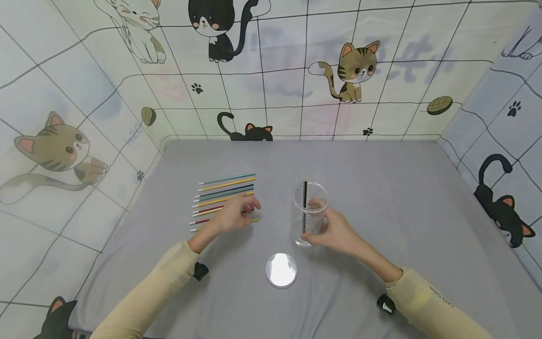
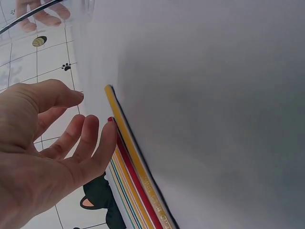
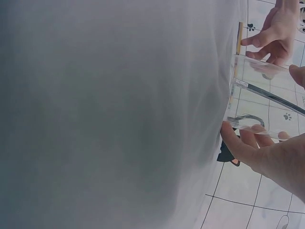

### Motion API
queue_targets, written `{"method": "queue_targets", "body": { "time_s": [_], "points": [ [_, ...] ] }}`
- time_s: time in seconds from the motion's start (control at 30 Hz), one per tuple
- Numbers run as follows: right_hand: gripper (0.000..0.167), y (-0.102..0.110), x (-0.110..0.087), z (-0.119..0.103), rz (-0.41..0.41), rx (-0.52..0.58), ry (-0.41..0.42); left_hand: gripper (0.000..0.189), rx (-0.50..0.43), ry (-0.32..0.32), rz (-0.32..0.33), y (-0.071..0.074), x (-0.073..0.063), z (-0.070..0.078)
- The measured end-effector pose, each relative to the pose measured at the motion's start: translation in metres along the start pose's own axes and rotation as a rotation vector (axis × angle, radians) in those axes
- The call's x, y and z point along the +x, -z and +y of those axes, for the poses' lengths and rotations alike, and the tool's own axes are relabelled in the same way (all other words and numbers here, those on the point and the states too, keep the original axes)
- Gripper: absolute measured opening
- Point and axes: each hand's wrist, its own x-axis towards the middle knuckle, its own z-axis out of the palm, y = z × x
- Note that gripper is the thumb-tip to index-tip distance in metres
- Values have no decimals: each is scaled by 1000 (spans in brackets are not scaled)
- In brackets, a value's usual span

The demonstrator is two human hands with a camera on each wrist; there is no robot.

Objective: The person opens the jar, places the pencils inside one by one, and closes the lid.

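Observation:
Several pencils [image 1: 227, 178] in teal, yellow, dark blue and red lie side by side in a row on the grey cloth. Over the near part of that row hovers my left hand [image 1: 234, 213], its fingers loosely bent and nothing between them. In the left wrist view, those fingertips are right by the ends of a red pencil [image 2: 138, 179] and a yellow pencil [image 2: 131, 138]. My right hand [image 1: 336, 232] grips a clear cylindrical cup [image 1: 297, 217] from its right side, thumb in front and fingers behind. One black pencil [image 1: 305, 202] stands in the cup, its top above the rim.
A clear round lid [image 1: 281, 270] lies on the cloth in front of the cup, reflecting light. The grey cloth [image 1: 381, 188] covers the table. Cat-patterned curtains [image 1: 283, 89] rise along the back and both sides.

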Motion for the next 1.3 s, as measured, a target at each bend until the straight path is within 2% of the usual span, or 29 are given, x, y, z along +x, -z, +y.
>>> {"method": "queue_targets", "body": {
  "time_s": [0.27, 0.5, 0.63, 1.03, 1.3],
  "points": [
    [76, 0, 1, -1, -3, 23, -5, 33, 40, 50, -18, -2, -2, -1],
    [76, 0, 0, -1, 0, 10, -6, 32, 54, 19, -10, -5, -3, -8],
    [76, 0, 0, 0, 3, 8, 0, 32, 85, 24, -14, -6, -4, -10],
    [76, 0, 1, 0, -2, 4, -1, 27, 242, 124, -81, -11, -4, -7],
    [76, 0, 1, -1, -9, 11, 0, 19, 308, 96, -126, -13, -2, -3]
  ]
}}
